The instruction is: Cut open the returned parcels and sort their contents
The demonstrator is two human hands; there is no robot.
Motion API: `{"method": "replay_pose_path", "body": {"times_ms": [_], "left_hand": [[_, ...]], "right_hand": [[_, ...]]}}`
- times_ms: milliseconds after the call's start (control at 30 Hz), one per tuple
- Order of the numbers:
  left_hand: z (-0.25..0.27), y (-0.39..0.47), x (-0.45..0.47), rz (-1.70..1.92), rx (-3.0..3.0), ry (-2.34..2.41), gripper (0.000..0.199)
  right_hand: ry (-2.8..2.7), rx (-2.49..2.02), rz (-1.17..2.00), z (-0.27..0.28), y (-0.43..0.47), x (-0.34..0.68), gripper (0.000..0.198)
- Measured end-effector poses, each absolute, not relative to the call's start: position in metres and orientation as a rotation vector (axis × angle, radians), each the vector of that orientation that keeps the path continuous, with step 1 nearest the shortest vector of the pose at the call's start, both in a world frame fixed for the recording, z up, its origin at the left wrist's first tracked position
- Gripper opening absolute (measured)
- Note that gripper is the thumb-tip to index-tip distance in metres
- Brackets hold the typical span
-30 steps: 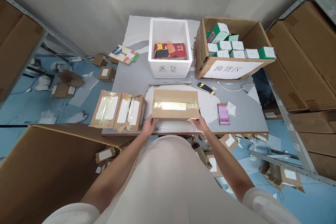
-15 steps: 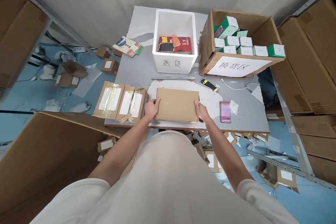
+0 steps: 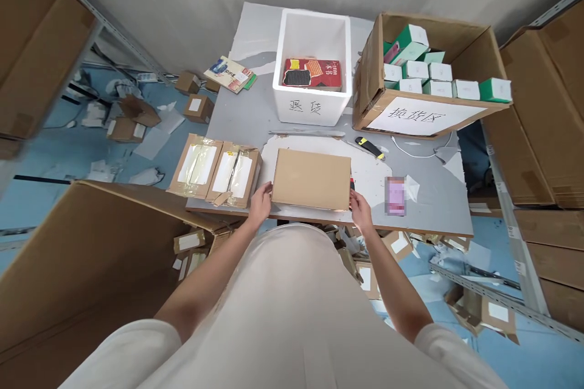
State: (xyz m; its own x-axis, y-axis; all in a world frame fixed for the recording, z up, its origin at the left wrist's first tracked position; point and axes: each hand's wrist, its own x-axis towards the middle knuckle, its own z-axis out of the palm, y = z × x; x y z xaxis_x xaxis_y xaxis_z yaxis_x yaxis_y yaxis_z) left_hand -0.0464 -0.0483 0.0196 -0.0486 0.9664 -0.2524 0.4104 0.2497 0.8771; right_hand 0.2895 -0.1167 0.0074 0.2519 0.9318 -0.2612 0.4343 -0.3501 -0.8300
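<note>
A flat, plain brown cardboard box [image 3: 312, 179] lies in front of me on a white board [image 3: 376, 173] near the table's front edge. My left hand [image 3: 261, 203] is at its lower left side, fingers curled against the edge. At the lower right corner, my right hand [image 3: 360, 209] grips the side with bent fingers. The box is held between both hands. A small red and black object [image 3: 352, 185] peeks out beside the box's right edge, mostly hidden. A black and yellow box cutter [image 3: 370, 148] lies behind it to the right.
Two taped cartons [image 3: 235, 175] stand on the left. Behind are a white foam box [image 3: 312, 110] with a red book [image 3: 311, 73] and a large carton [image 3: 368, 82] of green-white boxes. A phone [image 3: 395, 196] lies right. A big open carton [image 3: 91, 267] stands lower left.
My hands have slid toward the box's lower corners, and my thumbs no longer lie on its top. The whole view has shifted slightly.
</note>
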Motion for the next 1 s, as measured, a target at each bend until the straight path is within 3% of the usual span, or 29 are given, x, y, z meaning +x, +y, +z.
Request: {"method": "replay_pose_path", "body": {"times_ms": [233, 433, 633, 833, 1000], "left_hand": [[-0.009, -0.069, -0.052, 0.687, 1.338, 1.396, 0.066], [0.011, -0.059, -0.049, 0.709, 1.38, 1.35, 0.052], [0.072, -0.031, -0.042, 0.631, 1.667, 1.631, 0.036], [0.084, 0.001, -0.027, 0.432, 1.66, 1.781, 0.052], [0.077, 0.003, -0.022, 0.387, 1.611, 1.745, 0.064]], "right_hand": [[-1.233, -1.731, 1.276, -0.002, -0.135, 0.274, 0.079], [-1.13, -1.718, 1.303, 0.007, -0.121, 0.272, 0.064], [-1.411, -1.867, 1.003, 0.054, -0.087, 0.295, 0.057], [-1.563, -2.123, 0.915, 0.066, -0.045, 0.293, 0.069], [-1.431, -2.078, 1.068, 0.046, -0.034, 0.298, 0.066]]}}
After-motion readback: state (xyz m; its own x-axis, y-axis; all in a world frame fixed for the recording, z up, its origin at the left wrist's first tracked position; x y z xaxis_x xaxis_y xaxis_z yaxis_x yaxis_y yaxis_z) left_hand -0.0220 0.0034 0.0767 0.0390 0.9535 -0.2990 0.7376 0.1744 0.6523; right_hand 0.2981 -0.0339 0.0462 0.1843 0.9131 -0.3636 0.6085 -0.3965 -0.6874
